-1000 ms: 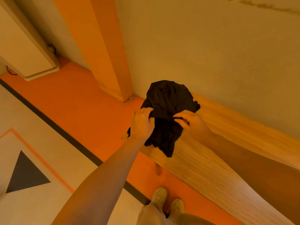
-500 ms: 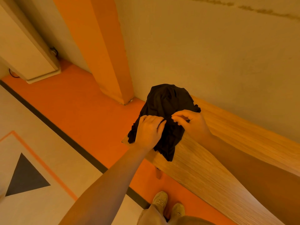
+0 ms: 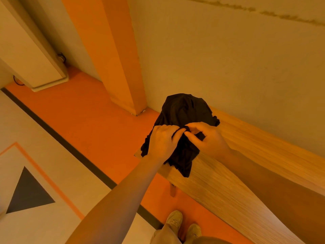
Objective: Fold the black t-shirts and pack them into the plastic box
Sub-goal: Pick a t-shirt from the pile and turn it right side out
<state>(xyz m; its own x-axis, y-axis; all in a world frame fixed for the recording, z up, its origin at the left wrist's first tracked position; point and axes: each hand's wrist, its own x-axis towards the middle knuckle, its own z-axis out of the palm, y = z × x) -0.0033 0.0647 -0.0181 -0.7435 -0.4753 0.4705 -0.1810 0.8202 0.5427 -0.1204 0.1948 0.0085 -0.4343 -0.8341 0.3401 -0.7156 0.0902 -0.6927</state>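
At the table's end our left hand [image 3: 162, 140] grips a bunched fold of the black t-shirt [image 3: 182, 113], fingers curled into the cloth, and our right hand [image 3: 205, 138] pinches the same gathered edge just beside it, thumb and forefinger closed on the fabric, so that the two hands nearly touch. We hold the shirt crumpled in a heap, its upper part mounded beyond our knuckles and its lower part hanging below them over the table's near corner. Under it lies the wooden table [image 3: 246, 173], running off to the right along a pale wall [image 3: 228, 59]. Left of the table the floor [image 3: 88, 124] is orange, edged by a dark stripe, with a paler area beyond bearing a black triangle [image 3: 28, 194]. An orange pillar [image 3: 116, 59] rises from the floor near the table's far corner. Below, we see our two shoes [image 3: 182, 224] on the orange strip.
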